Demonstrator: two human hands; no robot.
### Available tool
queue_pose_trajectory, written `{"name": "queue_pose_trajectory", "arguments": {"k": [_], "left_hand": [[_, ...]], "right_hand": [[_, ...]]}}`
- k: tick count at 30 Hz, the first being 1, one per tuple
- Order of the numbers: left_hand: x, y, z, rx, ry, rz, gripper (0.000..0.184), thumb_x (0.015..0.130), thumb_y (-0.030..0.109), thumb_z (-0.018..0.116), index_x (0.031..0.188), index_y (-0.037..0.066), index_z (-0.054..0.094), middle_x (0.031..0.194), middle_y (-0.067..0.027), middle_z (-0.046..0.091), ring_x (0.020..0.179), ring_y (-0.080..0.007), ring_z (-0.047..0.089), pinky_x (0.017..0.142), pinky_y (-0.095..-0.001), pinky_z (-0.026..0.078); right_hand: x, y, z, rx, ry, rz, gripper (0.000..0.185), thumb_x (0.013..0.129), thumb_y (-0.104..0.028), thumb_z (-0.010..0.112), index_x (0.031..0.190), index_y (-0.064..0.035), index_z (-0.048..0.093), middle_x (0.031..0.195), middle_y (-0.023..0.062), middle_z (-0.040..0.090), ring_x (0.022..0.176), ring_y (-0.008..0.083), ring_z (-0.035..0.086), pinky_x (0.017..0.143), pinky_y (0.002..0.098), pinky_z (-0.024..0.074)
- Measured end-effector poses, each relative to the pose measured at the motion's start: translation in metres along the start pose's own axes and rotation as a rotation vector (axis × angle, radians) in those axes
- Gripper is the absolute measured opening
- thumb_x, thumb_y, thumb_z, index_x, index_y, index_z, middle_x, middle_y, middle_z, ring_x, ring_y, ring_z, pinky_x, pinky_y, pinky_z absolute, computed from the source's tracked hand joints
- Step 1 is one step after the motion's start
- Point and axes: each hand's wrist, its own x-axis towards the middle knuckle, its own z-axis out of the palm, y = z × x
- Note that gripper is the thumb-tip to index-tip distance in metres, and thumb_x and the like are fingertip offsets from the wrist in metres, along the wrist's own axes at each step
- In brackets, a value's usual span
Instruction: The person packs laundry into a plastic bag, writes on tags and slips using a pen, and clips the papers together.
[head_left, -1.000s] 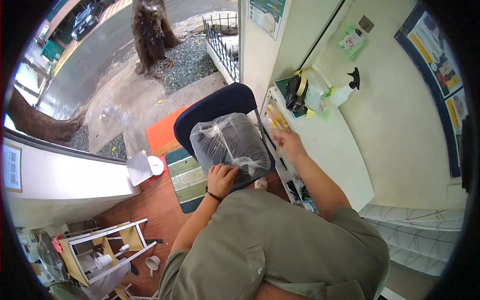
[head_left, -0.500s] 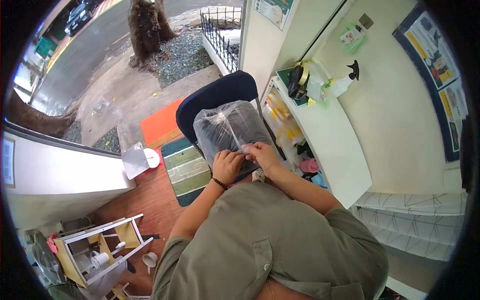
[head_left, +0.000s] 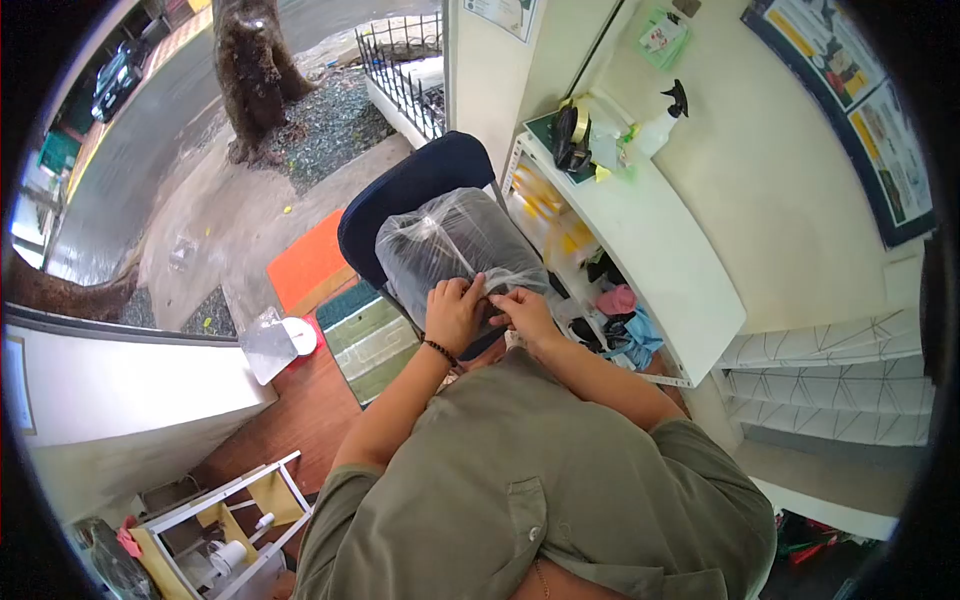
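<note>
Clear-plastic-wrapped, dark, rounded bundle point(head_left: 440, 245) lay on the navy-blue chair point(head_left: 395, 190), directly ahead of our left hand point(head_left: 453, 318) and right hand point(head_left: 527, 318), both equally near. Fingertips point(head_left: 478, 284) nearly met at its near edge; we could not confirm grip. One second earlier, our right hand was beside the white worktop point(head_left: 680, 250).
</note>
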Motion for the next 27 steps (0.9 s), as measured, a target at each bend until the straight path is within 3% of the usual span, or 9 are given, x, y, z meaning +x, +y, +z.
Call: {"name": "queue_pose_trajectory", "arguments": {"k": [7, 13, 22, 25, 27], "left_hand": [[0.007, -0.002, -0.007, 0.063, -0.053, 0.012, 0.043, 0.08, 0.021, 0.07, 0.123, 0.016, 0.065, 0.099, -0.0038, 0.058, 0.092, -0.0257, 0.054, 0.077, -0.0411, 0.041], [0.009, -0.009, 0.002, 0.135, -0.052, 0.087, 0.042, 0.08, 0.018, 0.068, 0.122, 0.018, 0.066, 0.098, -0.0021, 0.058, 0.092, -0.0248, 0.054, 0.075, -0.0405, 0.042], [0.01, -0.008, -0.001, 0.124, -0.115, 0.076, 0.044, 0.079, 0.015, 0.067, 0.123, 0.017, 0.065, 0.1, -0.005, 0.059, 0.093, -0.0265, 0.055, 0.076, -0.0411, 0.044], [0.015, -0.01, -0.011, -0.029, -0.181, 0.037, 0.045, 0.081, 0.016, 0.069, 0.125, 0.016, 0.064, 0.104, -0.0096, 0.06, 0.097, -0.0301, 0.055, 0.083, -0.0427, 0.045], [0.016, -0.018, -0.014, -0.183, -0.194, -0.008, 0.045, 0.081, 0.017, 0.071, 0.126, 0.014, 0.064, 0.108, -0.0129, 0.06, 0.101, -0.0328, 0.055, 0.088, -0.0443, 0.044]], "right_hand": [[-0.01, 0.027, -0.01, 0.053, 0.066, 0.037, 0.022, 0.089, -0.024, 0.073, 0.093, -0.0034, 0.065, 0.082, 0.0043, 0.067, 0.071, 0.0139, 0.064, 0.065, 0.0261, 0.0504], [-0.002, 0.054, -0.01, 0.163, 0.108, 0.007, 0.021, 0.088, -0.021, 0.074, 0.091, -0.0016, 0.065, 0.08, 0.0045, 0.066, 0.069, 0.013, 0.063, 0.062, 0.0259, 0.0508], [0.022, 0.086, 0.003, -0.135, 0.347, -0.08, 0.03, 0.088, -0.024, 0.073, 0.094, 0.0036, 0.063, 0.077, 0.0101, 0.07, 0.061, 0.0173, 0.067, 0.055, 0.0307, 0.0531], [0.043, 0.114, -0.021, -0.3, 0.264, -0.306, 0.036, 0.087, -0.031, 0.073, 0.098, 0.0012, 0.061, 0.082, 0.0172, 0.069, 0.077, 0.0309, 0.07, 0.068, 0.0445, 0.0534], [0.052, 0.139, -0.05, -0.496, 0.304, -0.342, 0.033, 0.088, -0.029, 0.071, 0.102, -0.0005, 0.06, 0.088, 0.0184, 0.069, 0.083, 0.0353, 0.069, 0.072, 0.0458, 0.0526]]}}
